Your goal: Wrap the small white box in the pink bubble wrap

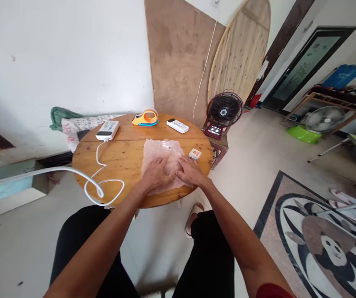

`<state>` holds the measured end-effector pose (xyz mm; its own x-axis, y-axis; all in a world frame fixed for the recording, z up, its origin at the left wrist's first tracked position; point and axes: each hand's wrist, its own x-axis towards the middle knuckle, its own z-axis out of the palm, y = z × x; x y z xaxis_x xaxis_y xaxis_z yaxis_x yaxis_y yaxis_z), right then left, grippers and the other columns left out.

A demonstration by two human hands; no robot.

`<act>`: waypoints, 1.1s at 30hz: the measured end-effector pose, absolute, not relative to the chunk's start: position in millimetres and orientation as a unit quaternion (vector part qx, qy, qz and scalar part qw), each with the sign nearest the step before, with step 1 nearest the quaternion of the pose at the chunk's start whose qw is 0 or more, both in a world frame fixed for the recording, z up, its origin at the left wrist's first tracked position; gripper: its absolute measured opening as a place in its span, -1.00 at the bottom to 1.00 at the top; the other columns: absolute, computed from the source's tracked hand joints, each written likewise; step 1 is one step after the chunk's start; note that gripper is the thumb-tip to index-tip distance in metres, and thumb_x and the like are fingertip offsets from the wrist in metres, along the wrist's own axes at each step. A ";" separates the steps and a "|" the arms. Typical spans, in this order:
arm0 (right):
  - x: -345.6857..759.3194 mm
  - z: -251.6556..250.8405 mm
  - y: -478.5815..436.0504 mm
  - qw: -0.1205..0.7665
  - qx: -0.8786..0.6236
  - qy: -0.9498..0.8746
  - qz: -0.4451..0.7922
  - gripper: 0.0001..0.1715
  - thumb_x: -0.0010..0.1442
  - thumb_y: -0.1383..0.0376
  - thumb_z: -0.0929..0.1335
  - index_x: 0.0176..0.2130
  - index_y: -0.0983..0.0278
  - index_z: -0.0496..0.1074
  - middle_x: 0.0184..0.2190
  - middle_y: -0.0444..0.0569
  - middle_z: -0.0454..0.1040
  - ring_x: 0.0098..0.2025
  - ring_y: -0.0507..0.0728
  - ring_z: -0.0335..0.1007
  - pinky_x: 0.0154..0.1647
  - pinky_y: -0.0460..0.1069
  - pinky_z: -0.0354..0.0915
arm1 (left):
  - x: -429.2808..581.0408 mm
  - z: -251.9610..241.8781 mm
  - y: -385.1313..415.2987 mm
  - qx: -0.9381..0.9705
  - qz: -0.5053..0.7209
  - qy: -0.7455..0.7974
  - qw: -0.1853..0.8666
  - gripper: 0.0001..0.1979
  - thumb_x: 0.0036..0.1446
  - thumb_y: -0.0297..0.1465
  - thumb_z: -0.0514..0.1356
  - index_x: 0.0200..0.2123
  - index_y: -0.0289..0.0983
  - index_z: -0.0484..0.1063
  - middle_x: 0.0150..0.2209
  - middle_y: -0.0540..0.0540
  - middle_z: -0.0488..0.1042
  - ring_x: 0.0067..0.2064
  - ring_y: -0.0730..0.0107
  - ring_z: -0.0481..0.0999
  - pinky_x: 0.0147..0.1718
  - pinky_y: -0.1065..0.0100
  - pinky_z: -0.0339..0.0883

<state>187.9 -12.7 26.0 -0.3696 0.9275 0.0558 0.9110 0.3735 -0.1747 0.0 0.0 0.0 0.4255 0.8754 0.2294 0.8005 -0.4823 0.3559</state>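
Observation:
A sheet of pinkish bubble wrap lies on the round wooden table in front of me. My left hand rests flat on its near part, fingers stretched out. My right hand lies beside it on the sheet's right edge, fingers also flat and slightly spread. A small white and red box sits on the table just beyond my right hand, not touching it.
At the table's far side lie an orange and blue tape dispenser, a white remote and a white power bank with a looping white cable. A small fan stands on a stool right of the table.

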 end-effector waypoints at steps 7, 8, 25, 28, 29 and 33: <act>171.4 29.5 7.3 0.089 -0.537 -0.836 0.068 -0.54 0.16 0.21 0.30 0.03 0.35 0.33 0.14 0.19 0.33 0.15 0.28 0.22 0.11 0.11 0.14 | -27.7 13.3 15.3 0.842 0.099 0.523 0.090 -0.13 -0.02 0.09 0.15 0.27 -0.26 0.11 0.29 -0.29 0.17 0.32 -0.10 0.06 0.24 -0.11 -0.11; 170.4 27.9 8.9 0.091 -0.536 -0.836 0.068 -0.54 0.17 0.21 0.29 0.03 0.35 0.32 0.15 0.19 0.32 0.17 0.27 0.21 0.12 0.10 0.13 | -29.8 13.0 16.2 0.839 0.098 0.527 0.090 -0.12 -0.02 0.10 0.15 0.27 -0.26 0.10 0.29 -0.29 0.16 0.32 -0.11 0.06 0.24 -0.12 -0.12; 162.3 6.1 -0.6 0.145 -0.593 -0.792 -0.003 -0.47 0.31 0.13 0.19 0.16 0.34 0.21 0.25 0.18 0.19 0.26 0.26 0.05 0.21 0.15 -0.01 | -37.5 1.9 4.7 0.840 0.145 0.517 0.074 -0.32 0.07 -0.03 0.15 0.20 -0.23 0.24 0.28 -0.24 0.19 0.31 -0.02 0.10 0.25 0.03 -0.04; 161.7 5.6 -0.4 0.142 -0.593 -0.793 -0.006 -0.48 0.31 0.14 0.18 0.17 0.34 0.21 0.25 0.17 0.20 0.27 0.26 0.04 0.21 0.15 -0.01 | -35.4 7.8 1.2 0.841 0.135 0.520 0.066 -0.39 0.08 -0.05 0.14 0.14 -0.24 0.31 0.26 -0.28 0.21 0.29 -0.09 0.12 0.22 -0.04 -0.02; 161.5 5.4 -0.2 0.142 -0.594 -0.792 -0.005 -0.47 0.31 0.13 0.18 0.17 0.34 0.20 0.25 0.17 0.20 0.27 0.25 0.04 0.21 0.15 -0.01 | -34.0 10.1 -0.1 0.841 0.133 0.521 0.062 -0.42 0.09 -0.07 0.15 0.12 -0.24 0.33 0.25 -0.29 0.22 0.29 -0.11 0.12 0.22 -0.06 -0.02; 160.8 5.0 0.7 0.137 -0.597 -0.791 0.001 -0.46 0.31 0.12 0.18 0.18 0.33 0.20 0.26 0.16 0.18 0.28 0.24 0.03 0.22 0.14 -0.02 | -26.1 16.3 -2.8 0.852 0.129 0.503 0.066 -0.47 0.12 -0.15 0.14 0.12 -0.23 0.32 0.27 -0.29 0.19 0.31 -0.11 0.09 0.22 -0.06 -0.02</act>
